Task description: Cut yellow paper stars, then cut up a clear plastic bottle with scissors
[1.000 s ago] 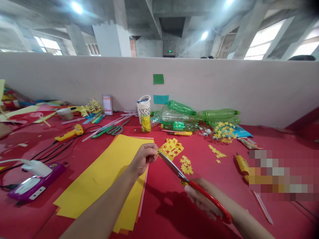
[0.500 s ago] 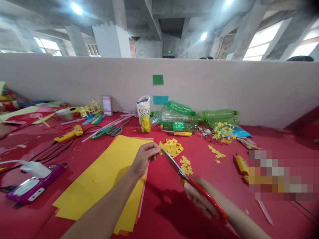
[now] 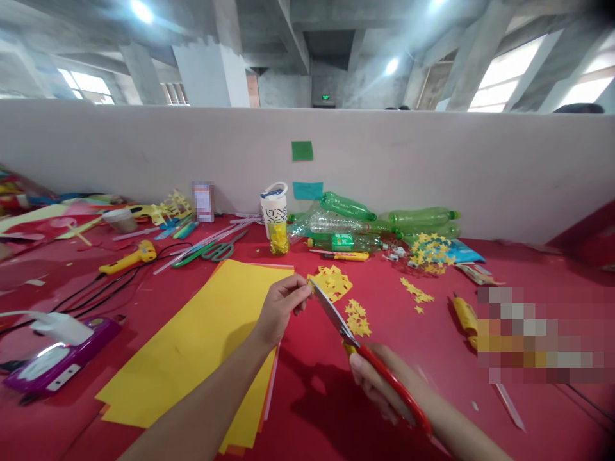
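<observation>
My left hand [image 3: 284,306] pinches a small piece of yellow paper [image 3: 311,282] between thumb and fingers, above the edge of the yellow sheets [image 3: 192,339]. My right hand [image 3: 377,378] grips red-handled scissors [image 3: 336,320], whose blade tips reach the small piece at my left fingertips. How far the blades are apart is hard to tell. Behind the blades lie yellow paper scraps [image 3: 332,282]. Small yellow stars [image 3: 357,317] lie just right of the blades, with more stars [image 3: 417,293] farther right.
Green bottles [image 3: 348,206], a patterned cup [image 3: 274,208] and a yellow cutter [image 3: 350,256] stand or lie near the partition. At left are grey scissors [image 3: 225,247], a yellow glue gun [image 3: 129,257], cables and a purple power strip [image 3: 65,358]. Another glue gun [image 3: 465,314] lies right.
The view has shifted slightly. The scissors and my right hand have moved a little left, and the blade tips are now closer to my left fingertips.
</observation>
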`<action>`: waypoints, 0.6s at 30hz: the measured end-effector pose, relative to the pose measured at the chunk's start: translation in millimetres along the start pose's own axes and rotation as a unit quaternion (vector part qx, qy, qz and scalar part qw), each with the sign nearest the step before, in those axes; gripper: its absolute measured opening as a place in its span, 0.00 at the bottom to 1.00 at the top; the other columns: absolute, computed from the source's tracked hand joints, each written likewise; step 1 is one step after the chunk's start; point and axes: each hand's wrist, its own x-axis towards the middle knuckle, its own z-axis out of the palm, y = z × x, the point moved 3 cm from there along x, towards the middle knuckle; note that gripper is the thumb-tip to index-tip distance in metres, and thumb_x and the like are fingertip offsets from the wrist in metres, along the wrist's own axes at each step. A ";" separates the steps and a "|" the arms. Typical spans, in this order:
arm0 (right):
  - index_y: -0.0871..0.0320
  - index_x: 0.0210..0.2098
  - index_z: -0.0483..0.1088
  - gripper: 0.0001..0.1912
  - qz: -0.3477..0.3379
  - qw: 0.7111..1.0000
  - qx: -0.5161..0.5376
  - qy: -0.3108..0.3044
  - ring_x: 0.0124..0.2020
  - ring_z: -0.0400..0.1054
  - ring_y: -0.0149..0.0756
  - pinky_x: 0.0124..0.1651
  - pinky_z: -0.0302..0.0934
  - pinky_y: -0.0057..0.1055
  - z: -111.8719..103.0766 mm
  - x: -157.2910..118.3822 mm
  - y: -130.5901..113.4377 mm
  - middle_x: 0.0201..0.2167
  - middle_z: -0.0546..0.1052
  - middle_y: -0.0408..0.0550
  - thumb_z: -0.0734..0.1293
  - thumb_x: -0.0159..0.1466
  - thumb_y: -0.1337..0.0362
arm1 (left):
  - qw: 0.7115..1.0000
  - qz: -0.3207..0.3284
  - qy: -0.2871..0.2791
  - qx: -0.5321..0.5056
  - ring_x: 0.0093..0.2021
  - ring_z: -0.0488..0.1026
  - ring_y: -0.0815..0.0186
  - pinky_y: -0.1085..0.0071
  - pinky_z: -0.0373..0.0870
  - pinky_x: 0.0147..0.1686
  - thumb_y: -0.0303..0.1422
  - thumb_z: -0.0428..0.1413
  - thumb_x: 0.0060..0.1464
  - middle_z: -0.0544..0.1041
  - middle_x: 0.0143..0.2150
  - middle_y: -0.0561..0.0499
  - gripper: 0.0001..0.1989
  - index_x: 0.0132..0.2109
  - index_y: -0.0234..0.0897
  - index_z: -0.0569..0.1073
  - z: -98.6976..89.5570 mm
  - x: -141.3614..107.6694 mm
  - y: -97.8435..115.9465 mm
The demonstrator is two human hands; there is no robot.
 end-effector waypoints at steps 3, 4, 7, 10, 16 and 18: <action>0.56 0.24 0.58 0.32 0.005 1.000 -0.002 0.009 0.09 0.50 0.20 0.11 0.47 0.18 -0.2 0.7 1.3 0.13 0.57 0.32 0.59 0.53 0.30 | 1.000 0.000 0.000 0.004 0.21 0.58 0.73 0.76 0.54 0.22 0.36 0.56 0.52 0.63 0.19 0.57 0.11 0.26 0.35 0.70 0.3 0.2 0.5; 0.56 0.24 0.58 0.32 0.007 1.000 -0.005 0.013 0.09 0.50 0.20 0.11 0.47 0.18 -0.1 1.3 2.2 0.12 0.57 0.32 0.59 0.53 0.31 | 1.000 0.000 0.000 0.005 0.21 0.58 0.73 0.76 0.54 0.22 0.36 0.56 0.52 0.63 0.19 0.57 0.11 0.26 0.35 0.70 0.5 0.1 0.3; 0.56 0.24 0.57 0.31 0.011 1.000 -0.012 0.012 0.08 0.50 0.20 0.10 0.46 0.18 1.3 3.3 5.7 0.11 0.57 0.32 0.57 0.56 0.32 | 1.000 -0.003 0.001 0.005 0.21 0.58 0.73 0.75 0.54 0.22 0.36 0.56 0.53 0.63 0.18 0.56 0.11 0.26 0.36 0.69 1.4 -0.3 -1.2; 0.55 0.24 0.56 0.29 0.003 1.000 -0.011 0.005 0.08 0.49 0.20 0.10 0.46 0.17 2.8 4.6 8.4 0.11 0.56 0.32 0.57 0.59 0.34 | 1.000 0.007 0.006 0.005 0.23 0.57 0.72 0.74 0.54 0.24 0.35 0.56 0.53 0.63 0.20 0.56 0.10 0.26 0.36 0.70 2.3 -0.7 -0.9; 0.55 0.24 0.57 0.28 0.008 1.000 -0.015 0.011 0.08 0.49 0.21 0.09 0.46 0.17 1.1 4.1 10.0 0.11 0.56 0.32 0.57 0.60 0.36 | 0.998 0.049 0.028 0.022 0.36 0.64 0.68 0.73 0.60 0.34 0.31 0.56 0.50 0.69 0.35 0.49 0.10 0.22 0.35 0.71 2.9 -0.7 10.5; 0.55 0.24 0.57 0.29 0.004 1.000 -0.005 0.010 0.08 0.48 0.21 0.09 0.46 0.17 1.1 4.5 9.9 0.11 0.56 0.32 0.58 0.59 0.35 | 0.999 0.036 0.026 0.015 0.42 0.65 0.64 0.72 0.61 0.35 0.31 0.56 0.49 0.71 0.42 0.46 0.10 0.21 0.35 0.71 2.8 -0.5 11.5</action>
